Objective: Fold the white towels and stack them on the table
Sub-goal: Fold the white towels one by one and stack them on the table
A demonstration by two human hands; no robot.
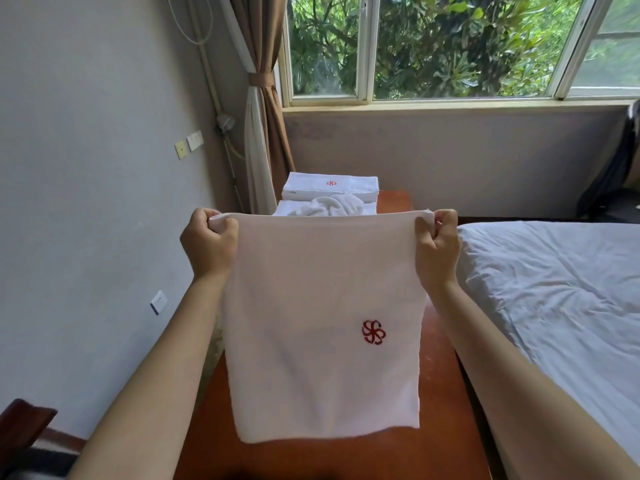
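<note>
A white towel (pixel 311 306) with a red flower emblem hangs upright in front of me above the brown wooden table (pixel 440 393). My left hand (pixel 207 244) pinches its top left corner and my right hand (pixel 438 244) pinches its top right corner, so the top edge is stretched level. At the table's far end lies a stack of folded white towels (pixel 330 188) with the same red emblem on top. A crumpled white towel (pixel 329 206) lies in front of that stack, partly hidden by the held towel.
A bed with a white sheet (pixel 561 299) runs close along the table's right side. A grey wall (pixel 86 202) is on the left, a brown curtain (pixel 266 116) and a window (pixel 450 46) at the back. A dark chair part (pixel 24 427) shows at lower left.
</note>
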